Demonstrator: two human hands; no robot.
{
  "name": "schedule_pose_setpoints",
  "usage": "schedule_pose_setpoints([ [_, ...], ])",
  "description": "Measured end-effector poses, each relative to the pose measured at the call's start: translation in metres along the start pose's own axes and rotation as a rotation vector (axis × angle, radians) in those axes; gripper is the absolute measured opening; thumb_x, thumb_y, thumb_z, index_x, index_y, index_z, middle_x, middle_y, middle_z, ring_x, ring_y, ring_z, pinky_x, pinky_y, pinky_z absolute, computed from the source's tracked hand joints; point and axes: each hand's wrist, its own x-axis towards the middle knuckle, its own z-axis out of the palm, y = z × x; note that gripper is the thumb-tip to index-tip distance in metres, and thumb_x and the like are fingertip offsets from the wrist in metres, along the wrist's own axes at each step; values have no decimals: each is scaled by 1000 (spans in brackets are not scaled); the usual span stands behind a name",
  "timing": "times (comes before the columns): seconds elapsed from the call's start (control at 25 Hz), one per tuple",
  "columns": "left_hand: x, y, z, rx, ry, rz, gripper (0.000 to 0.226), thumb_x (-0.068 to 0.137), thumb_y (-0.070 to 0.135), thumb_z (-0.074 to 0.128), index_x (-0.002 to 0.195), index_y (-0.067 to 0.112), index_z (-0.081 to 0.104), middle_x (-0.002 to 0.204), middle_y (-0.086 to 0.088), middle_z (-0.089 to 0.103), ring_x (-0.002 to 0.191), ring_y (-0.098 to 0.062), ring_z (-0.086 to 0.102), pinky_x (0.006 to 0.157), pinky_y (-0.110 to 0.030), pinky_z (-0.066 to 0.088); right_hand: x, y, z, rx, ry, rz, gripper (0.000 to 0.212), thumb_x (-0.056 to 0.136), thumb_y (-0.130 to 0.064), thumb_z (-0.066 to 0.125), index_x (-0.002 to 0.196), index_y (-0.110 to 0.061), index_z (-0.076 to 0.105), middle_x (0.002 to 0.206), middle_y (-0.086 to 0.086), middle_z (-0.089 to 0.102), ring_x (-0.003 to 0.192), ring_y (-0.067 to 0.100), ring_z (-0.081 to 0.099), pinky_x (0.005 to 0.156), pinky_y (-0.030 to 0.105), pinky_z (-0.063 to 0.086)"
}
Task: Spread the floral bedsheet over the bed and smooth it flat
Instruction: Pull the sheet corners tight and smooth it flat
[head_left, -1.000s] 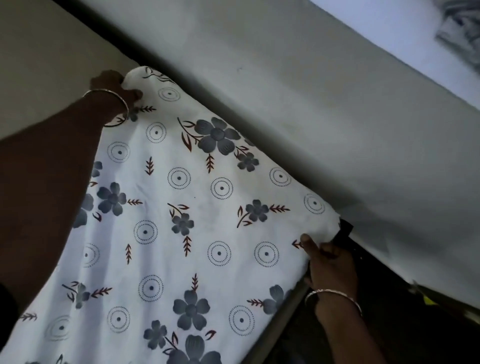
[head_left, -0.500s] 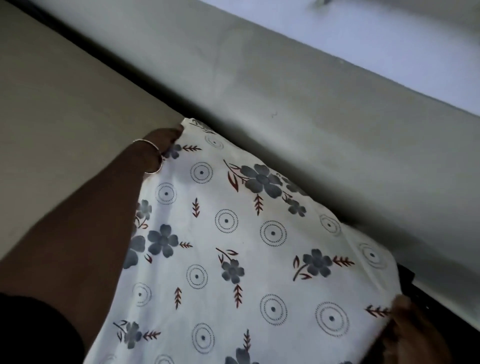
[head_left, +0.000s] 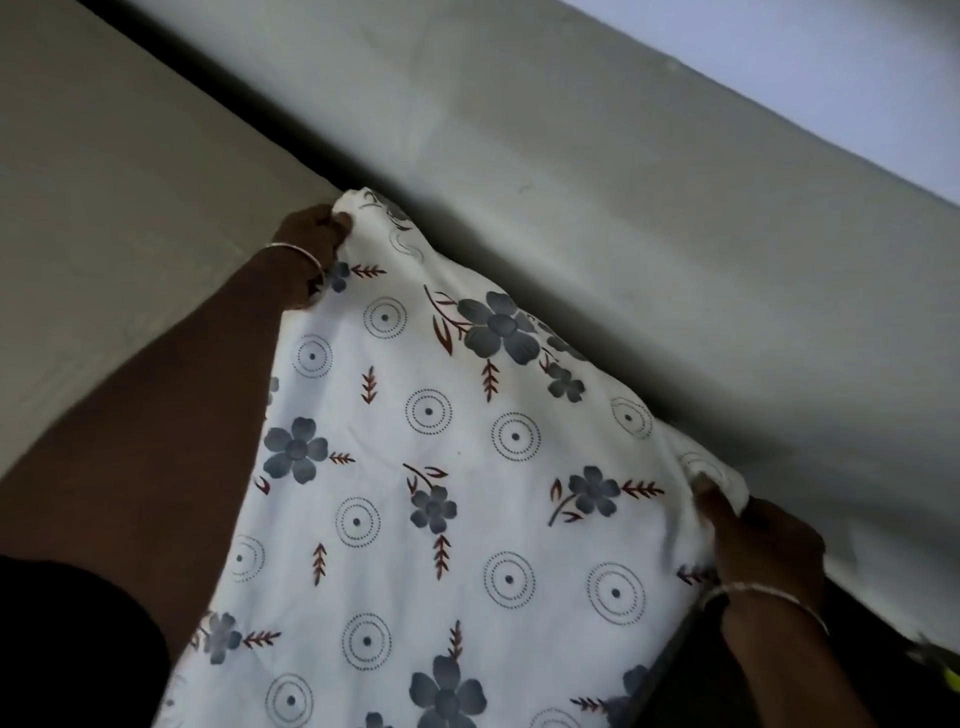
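The white floral bedsheet, printed with grey-blue flowers and dotted circles, lies stretched across the middle of the view with its far edge along the grey wall. My left hand is closed on the sheet's far left corner, pressed near the gap by the wall. My right hand grips the sheet's far right corner, where the cloth bunches into a small fold. Both wrists wear thin metal bangles. The bed under the sheet is hidden.
A grey wall runs diagonally behind the sheet, with a dark gap beneath it. A flat beige surface fills the upper left. A dark bed frame edge shows at the lower right beside my right forearm.
The view shifted, so my right hand is fully in frame again. Both hands keep hold of the far corners, and the right corner now bunches up near the wall.
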Motion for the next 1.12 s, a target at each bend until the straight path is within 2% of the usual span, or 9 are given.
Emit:
schedule_pose_setpoints([
  [0.24, 15, -8, 4, 152, 147, 36, 9, 87, 33, 66, 82, 26, 62, 51, 7, 61, 43, -19, 63, 63, -47, 60, 5, 13, -14, 5, 145, -129, 32, 92, -23, 62, 69, -1, 55, 63, 7, 53, 62, 24, 49, 57, 29, 36],
  [0.32, 12, -5, 5, 203, 157, 61, 17, 87, 36, 63, 74, 24, 63, 54, 4, 62, 41, -13, 64, 61, -44, 61, 13, 13, -11, 6, 186, -73, 29, 94, -30, 55, 81, -6, 63, 77, 14, 63, 75, 32, 59, 69, 35, 46],
  [0.4, 11, -5, 2, 318, 166, 108, 22, 87, 39, 59, 84, 19, 67, 72, -9, 68, 70, -27, 73, 62, -27, 58, 23, 7, -14, -87, 319, -61, 30, 94, -31, 46, 92, -9, 67, 100, 19, 67, 97, 40, 62, 87, 46, 47],
  [0.48, 11, -9, -2, 434, 162, 148, 29, 83, 47, 59, 90, 20, 67, 92, -19, 69, 86, -38, 70, 69, -28, 58, 24, -13, -20, -194, 387, -185, 27, 93, -26, 49, 97, -5, 64, 103, 20, 67, 100, 40, 61, 83, 38, 42],
  [0.56, 7, -8, -4, 356, 116, 151, 26, 80, 49, 63, 75, 24, 59, 84, -17, 68, 60, -24, 71, 58, -38, 59, 13, -38, -10, -241, 319, -475, 23, 86, -29, 54, 89, -7, 62, 85, 13, 65, 85, 37, 62, 72, 35, 41],
  [0.64, 4, -4, -7, 298, 30, 121, 22, 87, 36, 65, 75, 23, 54, 69, -11, 65, 35, -6, 60, 38, -24, 51, 3, -56, 17, -248, 142, -771, 17, 87, -30, 57, 86, -13, 61, 82, 3, 62, 79, 28, 60, 71, 35, 42],
  [0.84, -1, -2, -32, 293, -166, -31, 28, 87, 38, 67, 85, 10, 68, 55, 5, 70, 46, -4, 61, 54, -20, 52, 2, -67, 92, -547, -386, -1057, 58, 93, -58, 39, 144, -30, 36, 150, -3, 40, 138, 17, 37, 110, 42, 32],
  [0.96, 3, 2, -45, 290, -115, -19, 27, 81, 35, 74, 87, 9, 72, 60, 1, 70, 53, -12, 63, 63, -26, 56, 12, -42, 105, -852, -297, -1175, 62, 97, -54, 33, 153, -32, 19, 164, -2, 6, 151, 21, 9, 120, 47, 15],
  [1.12, 9, 9, -36, 145, -14, 21, 26, 77, 25, 80, 97, 10, 73, 46, 13, 64, 43, -2, 57, 64, -23, 54, 10, -36, 102, -884, -234, -1210, 60, 99, -49, 36, 153, -31, 18, 164, 0, 4, 151, 21, 7, 120, 47, 15],
])
